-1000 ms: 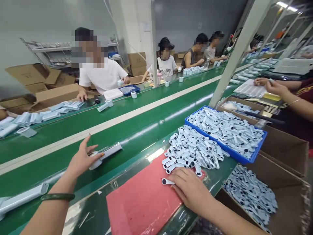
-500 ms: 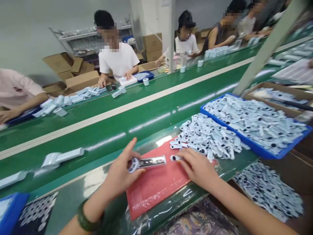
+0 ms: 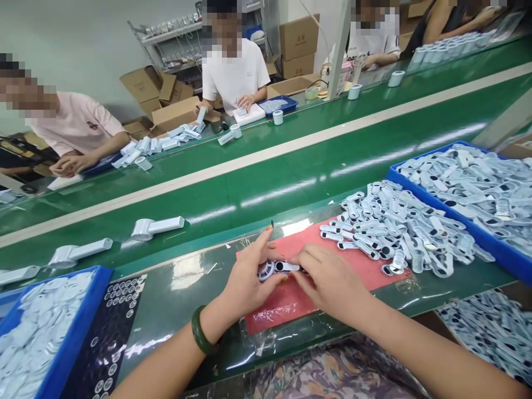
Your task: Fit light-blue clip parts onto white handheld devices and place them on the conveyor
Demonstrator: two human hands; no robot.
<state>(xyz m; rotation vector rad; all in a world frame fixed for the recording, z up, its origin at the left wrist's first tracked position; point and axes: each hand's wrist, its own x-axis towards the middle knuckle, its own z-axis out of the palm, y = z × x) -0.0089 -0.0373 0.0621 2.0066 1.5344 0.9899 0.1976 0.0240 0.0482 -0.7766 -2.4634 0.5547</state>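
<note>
Above a red mat (image 3: 274,316), my left hand (image 3: 249,271) grips the round end of a light-blue handheld housing (image 3: 266,270). My right hand (image 3: 324,277) pinches a small light-blue cover with a black oval (image 3: 286,267), which lies over the housing's handle. Both hands are close together, and my right fingers hide the far end of the two parts. Right of the mat's middle, a heap of similar covers (image 3: 390,221) spreads over its edge.
Blue trays of light-blue parts stand at right (image 3: 457,221) and left (image 3: 89,310). A black sheet (image 3: 100,343) holds small clear discs. Assembled pieces (image 3: 158,226) lie on the green belt (image 3: 257,194). Several people sit across it; one person (image 3: 235,72) holds a part.
My right hand has brought the small cover from beside the housing onto its handle. The view has shifted, showing more of the left tray and discs.
</note>
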